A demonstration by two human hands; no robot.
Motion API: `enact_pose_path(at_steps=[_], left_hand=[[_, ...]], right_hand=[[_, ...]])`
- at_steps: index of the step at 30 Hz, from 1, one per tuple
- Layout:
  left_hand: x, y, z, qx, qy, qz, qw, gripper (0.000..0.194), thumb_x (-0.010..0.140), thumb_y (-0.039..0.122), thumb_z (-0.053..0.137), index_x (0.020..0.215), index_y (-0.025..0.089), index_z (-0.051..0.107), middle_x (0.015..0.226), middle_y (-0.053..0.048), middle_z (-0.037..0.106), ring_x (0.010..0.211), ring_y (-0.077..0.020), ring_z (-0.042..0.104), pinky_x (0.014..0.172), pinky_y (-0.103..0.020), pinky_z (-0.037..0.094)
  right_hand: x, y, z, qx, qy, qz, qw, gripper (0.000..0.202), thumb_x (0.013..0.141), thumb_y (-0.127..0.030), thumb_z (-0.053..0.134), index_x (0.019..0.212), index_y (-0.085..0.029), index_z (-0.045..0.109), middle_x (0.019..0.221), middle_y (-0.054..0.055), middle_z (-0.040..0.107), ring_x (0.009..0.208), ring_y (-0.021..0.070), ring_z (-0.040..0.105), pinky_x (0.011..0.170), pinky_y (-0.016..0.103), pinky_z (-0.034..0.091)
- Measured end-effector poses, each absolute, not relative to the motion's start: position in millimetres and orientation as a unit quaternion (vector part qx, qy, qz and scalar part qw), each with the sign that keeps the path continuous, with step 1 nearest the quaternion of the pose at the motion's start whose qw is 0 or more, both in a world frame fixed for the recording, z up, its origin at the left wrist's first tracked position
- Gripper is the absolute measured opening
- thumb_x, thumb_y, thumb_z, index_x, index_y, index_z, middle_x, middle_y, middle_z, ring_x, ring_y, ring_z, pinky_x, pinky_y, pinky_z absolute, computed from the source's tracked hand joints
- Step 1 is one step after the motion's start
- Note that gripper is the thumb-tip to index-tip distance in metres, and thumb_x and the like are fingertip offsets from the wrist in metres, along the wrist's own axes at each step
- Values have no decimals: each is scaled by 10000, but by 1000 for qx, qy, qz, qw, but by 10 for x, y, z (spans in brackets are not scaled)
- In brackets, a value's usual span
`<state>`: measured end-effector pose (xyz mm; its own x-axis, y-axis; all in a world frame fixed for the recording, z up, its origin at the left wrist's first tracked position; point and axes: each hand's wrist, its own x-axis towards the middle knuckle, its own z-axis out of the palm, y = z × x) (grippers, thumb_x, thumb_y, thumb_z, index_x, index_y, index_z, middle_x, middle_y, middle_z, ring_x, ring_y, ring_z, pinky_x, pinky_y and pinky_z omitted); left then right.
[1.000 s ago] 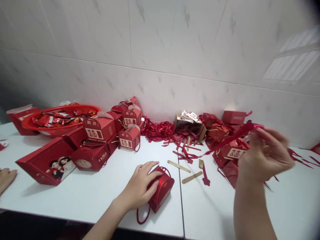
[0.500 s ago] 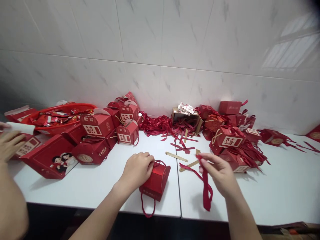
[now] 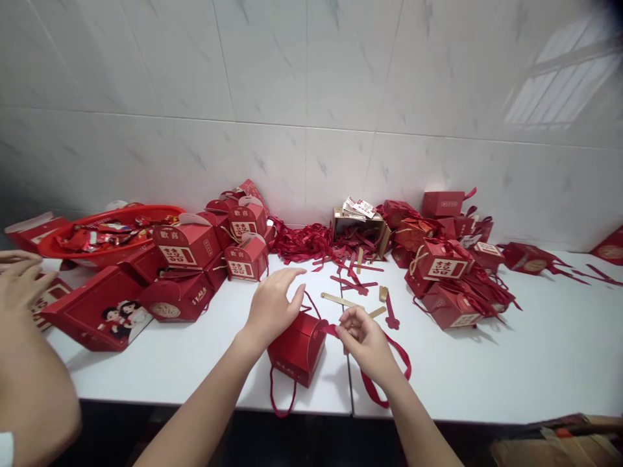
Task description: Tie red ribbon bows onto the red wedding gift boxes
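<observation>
A red candy box with rope handles stands near the table's front edge. Above its left side is my left hand, thumb and forefinger spread apart with nothing visible between them. My right hand, to the right of the box, pinches a dark red ribbon. One short end of that ribbon reaches the rounded end of the box; the rest loops down behind my wrist to the tabletop.
Stacked red boxes and an orange-red basket of sweets are on the left, beside a co-worker's hands. Ribbons lie along the wall, with gold strips nearer. Finished-looking boxes pile up right.
My right hand has moved left with the ribbon, bringing its end to the box. My left hand has let go of the box top and lifted, its fingers opening.
</observation>
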<state>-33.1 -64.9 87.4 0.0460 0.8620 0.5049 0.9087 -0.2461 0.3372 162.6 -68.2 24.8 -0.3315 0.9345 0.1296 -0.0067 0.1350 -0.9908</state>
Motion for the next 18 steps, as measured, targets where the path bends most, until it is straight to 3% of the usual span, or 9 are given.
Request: enact_pose_path(at_steps=[2, 5, 10, 14, 16, 18], left_hand=[[-347, -717, 894, -732, -585, -348, 32, 209, 817, 162, 462, 952, 206, 616, 1155, -75, 626, 1105, -235, 552, 953, -404, 415], [-389, -872, 879, -786, -551, -277, -38, 187, 772, 123, 477, 818, 220, 630, 1174, -60, 596, 1160, -250, 501, 979, -439, 402], [-378, -1043, 768, -807, -539, -209, -118, 226, 807, 164, 494, 944, 251, 652, 1260, -62, 550, 1280, -286, 372, 1026, -497, 363], [-333, -1043, 704, -796, -539, -234, -148, 158, 815, 172, 502, 856, 225, 645, 1204, -73, 575, 1241, -254, 422, 1019, -435, 395], [-322, -1033, 696, -790, -537, -254, -154, 137, 812, 163, 500, 792, 213, 626, 1174, -78, 583, 1205, -242, 459, 997, -409, 421], [-317, -1033, 715, -785, -536, -276, -144, 145, 817, 151, 488, 792, 211, 617, 1177, -82, 576, 1189, -237, 473, 988, -405, 427]], right_hand=[[1590, -696, 247, -380, -617, 532, 437, 110, 829, -279, 558, 849, -219, 469, 756, -30, 496, 557, 86, 455, 485, 215, 410], [1554, -724, 246, -381, -633, 518, 430, 100, 828, -273, 551, 842, -218, 469, 718, -35, 498, 554, 96, 471, 487, 222, 407], [1486, -769, 249, -384, -652, 503, 418, 88, 832, -273, 538, 831, -217, 470, 696, -35, 511, 565, 106, 492, 502, 227, 412], [1413, -794, 255, -375, -658, 508, 410, 93, 841, -283, 530, 849, -221, 461, 709, -29, 530, 552, 112, 503, 514, 248, 429], [1397, -801, 265, -374, -669, 490, 416, 85, 845, -286, 526, 877, -222, 479, 753, -5, 562, 626, 144, 551, 579, 284, 463], [1399, -798, 282, -378, -691, 438, 433, 147, 835, -286, 546, 970, -230, 529, 926, 50, 595, 863, 208, 589, 751, 358, 481]])
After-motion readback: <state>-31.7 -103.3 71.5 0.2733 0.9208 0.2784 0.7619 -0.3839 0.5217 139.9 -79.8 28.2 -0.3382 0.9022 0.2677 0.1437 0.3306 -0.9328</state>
